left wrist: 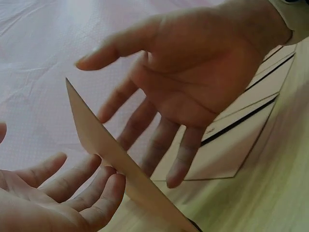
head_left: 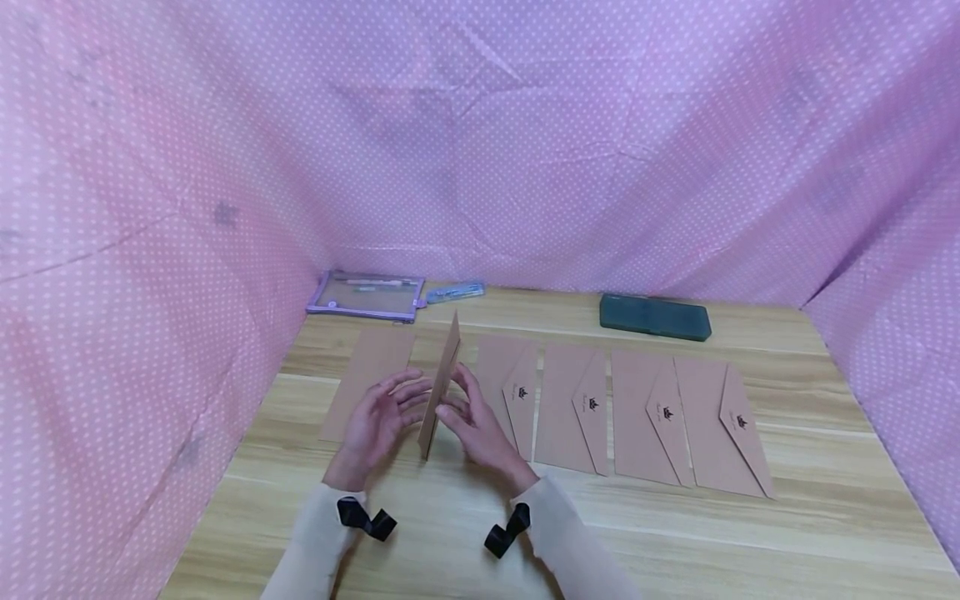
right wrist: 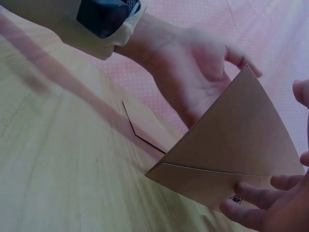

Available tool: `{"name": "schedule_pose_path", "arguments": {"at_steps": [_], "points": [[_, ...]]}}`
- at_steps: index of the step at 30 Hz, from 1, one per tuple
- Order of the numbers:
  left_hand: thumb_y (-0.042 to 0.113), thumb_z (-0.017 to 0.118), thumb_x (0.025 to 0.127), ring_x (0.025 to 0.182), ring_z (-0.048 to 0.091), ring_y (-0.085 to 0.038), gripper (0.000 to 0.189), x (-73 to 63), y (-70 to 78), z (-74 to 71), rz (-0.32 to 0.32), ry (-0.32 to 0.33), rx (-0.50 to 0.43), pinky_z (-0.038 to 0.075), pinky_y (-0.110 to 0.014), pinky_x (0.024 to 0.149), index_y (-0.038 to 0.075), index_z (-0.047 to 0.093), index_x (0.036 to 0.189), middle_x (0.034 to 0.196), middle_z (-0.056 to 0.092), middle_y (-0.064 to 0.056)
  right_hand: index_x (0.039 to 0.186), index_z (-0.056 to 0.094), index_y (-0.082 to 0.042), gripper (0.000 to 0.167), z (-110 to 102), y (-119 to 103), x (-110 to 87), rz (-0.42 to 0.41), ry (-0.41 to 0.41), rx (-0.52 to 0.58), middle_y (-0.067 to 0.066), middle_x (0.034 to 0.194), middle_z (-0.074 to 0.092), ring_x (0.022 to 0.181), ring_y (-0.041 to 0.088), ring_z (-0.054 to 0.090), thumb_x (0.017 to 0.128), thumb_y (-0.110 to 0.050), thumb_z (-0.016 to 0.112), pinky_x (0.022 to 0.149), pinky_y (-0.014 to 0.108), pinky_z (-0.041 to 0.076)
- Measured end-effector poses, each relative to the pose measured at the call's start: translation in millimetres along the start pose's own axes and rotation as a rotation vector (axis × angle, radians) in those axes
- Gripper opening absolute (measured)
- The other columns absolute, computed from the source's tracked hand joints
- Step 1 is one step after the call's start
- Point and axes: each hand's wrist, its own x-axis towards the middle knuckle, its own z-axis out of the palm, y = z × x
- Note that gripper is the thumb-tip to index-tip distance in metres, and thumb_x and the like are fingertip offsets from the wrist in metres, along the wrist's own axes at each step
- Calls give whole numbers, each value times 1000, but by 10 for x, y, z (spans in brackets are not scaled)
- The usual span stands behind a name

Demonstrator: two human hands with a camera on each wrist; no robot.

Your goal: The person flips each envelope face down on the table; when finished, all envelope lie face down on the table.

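A brown paper envelope (head_left: 441, 387) stands on edge between my two hands, tilted, seen nearly edge-on in the head view. My left hand (head_left: 377, 421) is on its left side, with loosely extended fingers that touch the plain face in the left wrist view. On the other side is my right hand (head_left: 480, 429), its fingers spread and its fingertips (right wrist: 248, 191) on the flap near a small dark print. Neither thumb pinches the paper. Under the left hand lies another plain brown envelope (head_left: 367, 375), partly covered by that hand.
To the right, several brown envelopes (head_left: 570, 408) lie in a row, flaps and crown prints up. Along the back are a purple-edged clear zip pouch (head_left: 365, 297) with pens, a small blue packet (head_left: 455, 292) and a dark green case (head_left: 655, 317). Pink dotted cloth (head_left: 480, 167) surrounds the wooden table.
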Motion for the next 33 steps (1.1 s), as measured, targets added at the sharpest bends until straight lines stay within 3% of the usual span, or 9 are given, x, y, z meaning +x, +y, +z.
{"name": "schedule_pose_path", "arguments": {"at_steps": [6, 11, 19, 26, 29, 33], "points": [[21, 26, 110, 115, 66, -12, 39, -30, -140, -5, -97, 122, 70, 56, -29, 94, 8, 56, 132, 123, 72, 0, 162, 4, -24, 76, -27, 7, -65, 11, 5, -26, 16, 169, 13, 141, 40, 46, 103, -26, 52, 115, 53, 42], [28, 41, 107, 124, 62, -17, 42, -19, -198, 40, -176, 157, 204, 52, -37, 101, 2, 47, 140, 135, 65, -6, 162, 7, -23, 74, -60, 4, -99, -33, 10, -16, 16, 168, 12, 144, 46, 39, 103, -21, 52, 111, 56, 44], [24, 39, 108, 124, 60, -16, 35, -16, -235, 44, -207, 188, 211, 51, -37, 101, 5, 51, 134, 128, 68, 0, 162, 5, -20, 75, -104, 27, -164, -18, 19, -48, 18, 169, 7, 142, 50, 39, 104, -23, 52, 105, 56, 49], [16, 37, 107, 123, 59, -17, 28, -60, -271, 38, -228, 195, 185, 54, -36, 101, 8, 53, 128, 124, 66, 2, 162, 3, -24, 78, -131, 48, -224, 13, 71, -72, 14, 170, 5, 151, 45, 25, 102, -16, 53, 114, 60, 39], [13, 38, 105, 126, 57, -18, 27, -98, -279, 52, -236, 195, 188, 54, -37, 101, 9, 54, 127, 126, 64, 2, 162, 6, -25, 83, -144, 34, -258, 60, 116, -115, 10, 170, 8, 155, 38, 15, 98, -16, 59, 121, 60, 28], [12, 41, 104, 130, 54, -20, 28, -122, -292, 62, -237, 204, 195, 52, -37, 104, 6, 53, 129, 131, 60, 0, 161, 11, -17, 86, -156, 45, -287, 103, 151, -170, 11, 169, 15, 157, 33, 13, 93, -15, 65, 126, 58, 14]]}}
